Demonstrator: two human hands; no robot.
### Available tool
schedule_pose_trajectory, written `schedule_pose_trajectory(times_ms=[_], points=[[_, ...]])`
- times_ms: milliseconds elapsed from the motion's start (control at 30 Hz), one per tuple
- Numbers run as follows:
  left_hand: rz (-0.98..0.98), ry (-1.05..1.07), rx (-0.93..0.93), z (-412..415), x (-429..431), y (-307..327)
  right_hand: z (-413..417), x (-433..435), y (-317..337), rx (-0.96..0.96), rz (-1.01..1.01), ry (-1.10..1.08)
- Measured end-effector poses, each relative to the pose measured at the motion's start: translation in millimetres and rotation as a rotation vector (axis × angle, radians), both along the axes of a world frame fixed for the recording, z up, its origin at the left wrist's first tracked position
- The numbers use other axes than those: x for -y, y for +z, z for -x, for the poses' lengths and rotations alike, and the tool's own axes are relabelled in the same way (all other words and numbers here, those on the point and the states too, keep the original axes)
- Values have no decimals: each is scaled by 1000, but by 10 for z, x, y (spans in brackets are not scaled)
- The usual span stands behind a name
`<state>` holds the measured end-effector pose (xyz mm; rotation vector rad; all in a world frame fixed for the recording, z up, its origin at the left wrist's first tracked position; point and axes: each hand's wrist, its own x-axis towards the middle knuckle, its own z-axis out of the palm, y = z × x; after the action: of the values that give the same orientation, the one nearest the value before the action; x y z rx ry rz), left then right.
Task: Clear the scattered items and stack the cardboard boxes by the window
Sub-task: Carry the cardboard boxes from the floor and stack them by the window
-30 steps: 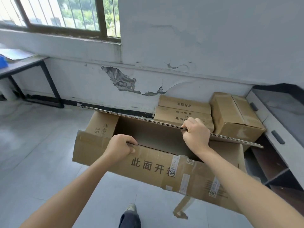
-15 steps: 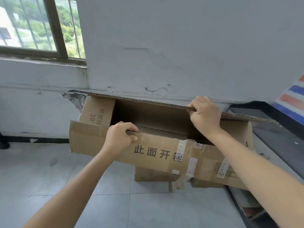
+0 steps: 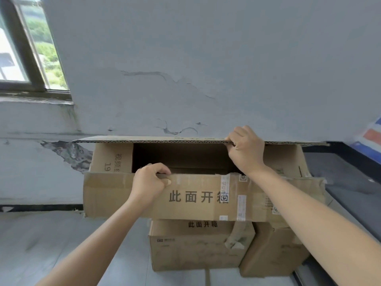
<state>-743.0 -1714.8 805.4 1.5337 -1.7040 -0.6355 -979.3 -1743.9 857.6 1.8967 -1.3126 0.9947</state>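
Open box [image 3: 206,198] held in air directly above floor box [image 3: 193,248], apart from it, mouth toward camera. Left hand [image 3: 148,182] curled over near flap [image 3: 107,193] edge; right hand [image 3: 245,153] pinching far flap [image 3: 165,140] edge. Second closed box [image 3: 272,252] just right of floor box. Wall [image 3: 206,58] behind floor box, window [image 3: 31,58] well up-left of it. Step, judged: stacking. Next: lower squarely onto floor box; loose flaps likely need folding.
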Motion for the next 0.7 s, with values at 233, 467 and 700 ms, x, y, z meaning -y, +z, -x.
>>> schedule_pose_trajectory(times_ms=[233,467,700], points=[[-89,23,48,491,745,-259,533,843,-361,39,-92,52],[-151,-9,59,875,1560,-559,898,1682,-738,102,-122,38],[-217,-31,28,1090,2619,-619,1111,2724,-812,96,-208,6]])
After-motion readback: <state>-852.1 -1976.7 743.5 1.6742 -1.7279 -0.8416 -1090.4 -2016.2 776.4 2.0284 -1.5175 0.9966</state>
